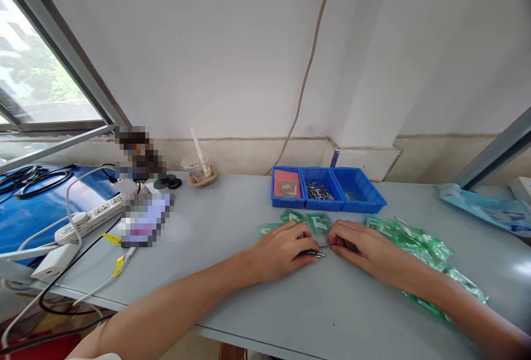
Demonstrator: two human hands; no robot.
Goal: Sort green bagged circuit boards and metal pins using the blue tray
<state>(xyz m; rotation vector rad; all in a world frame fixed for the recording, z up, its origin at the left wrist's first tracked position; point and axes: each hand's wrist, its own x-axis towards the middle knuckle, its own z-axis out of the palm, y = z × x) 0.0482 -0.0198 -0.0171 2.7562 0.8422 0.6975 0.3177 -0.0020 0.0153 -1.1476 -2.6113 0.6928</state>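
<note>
My left hand (pixel 282 250) rests on the grey table (pixel 232 293) with its fingers curled round a small dark metal pin (pixel 314 252) whose tip points right. My right hand (pixel 362 245) lies just to the right, fingers pinched at the pin's tip, on something too small to make out. Small green packets (pixel 319 220) lie right behind both hands, and a longer heap of green packets (pixel 423 241) runs under and past my right forearm.
Three blue bins (pixel 327 189) stand behind the hands: a red pad in the left, metal pins in the middle. A plastic cup (pixel 198 168) with a straw, a power strip (pixel 89 217) with white cables and a blurred phone sit left. A blue bag (pixel 489 209) lies far right.
</note>
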